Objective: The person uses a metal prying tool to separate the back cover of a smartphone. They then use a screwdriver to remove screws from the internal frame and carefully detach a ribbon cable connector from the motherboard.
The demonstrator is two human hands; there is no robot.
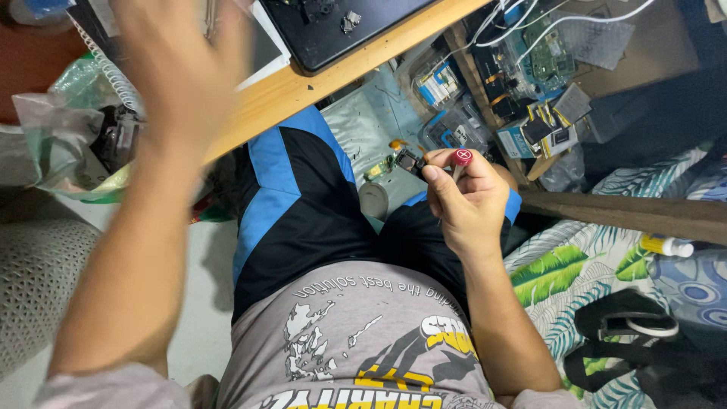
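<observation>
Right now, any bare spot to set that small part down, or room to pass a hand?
Free: the wooden desk edge between the black tray and the lap, and pale floor left of the shorts. Crowded: boxes and circuit boards beyond the right hand, which holds a red-capped screwdriver; plastic bags near the raised, blurred left hand.

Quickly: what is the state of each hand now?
Left hand: open, blurred, holding nothing.
Right hand: closed on a red-capped screwdriver and small black part.

A cramped home electronics-repair corner: wooden desk (pixel 318 83) up top, circuit boards (pixel 545 57) and parts boxes (pixel 454 106) heaped on the floor, leaf-print bedding (pixel 575 273) right alongside.
</observation>
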